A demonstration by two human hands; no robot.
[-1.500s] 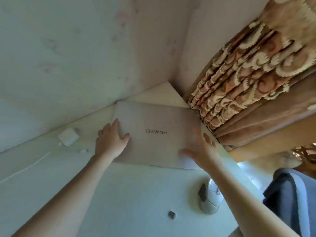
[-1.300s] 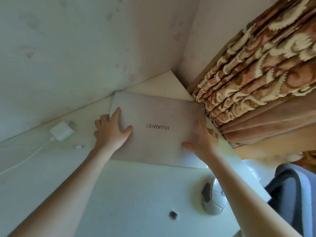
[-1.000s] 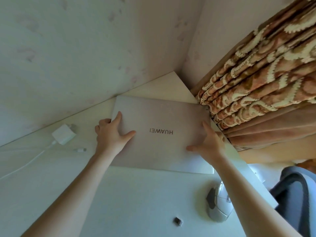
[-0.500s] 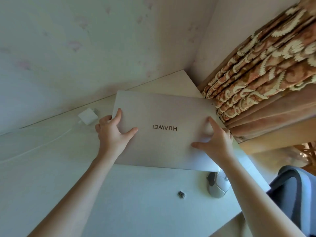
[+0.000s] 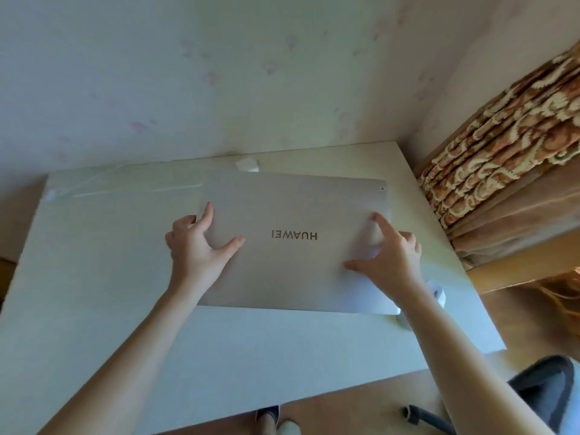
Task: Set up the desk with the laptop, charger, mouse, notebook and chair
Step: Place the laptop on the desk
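Closed Huawei laptop [image 5: 295,243] on table [image 5: 103,277]: left hand [image 5: 199,246] and right hand [image 5: 387,259] grip its side edges; stiff, slippery, best held there.

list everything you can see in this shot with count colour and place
laptop: 1, silver, closed, on the desk centre, logo upside down
charger: 1, white, at the desk's back edge behind the laptop
mouse: 1, white, right of the laptop, mostly hidden by the right forearm
desk: 1, white, against the wall
chair: 1, grey, lower right
curtain: 1, brown patterned, right
left hand: 1, gripping the laptop's left edge
right hand: 1, fingers curled on the laptop's right side
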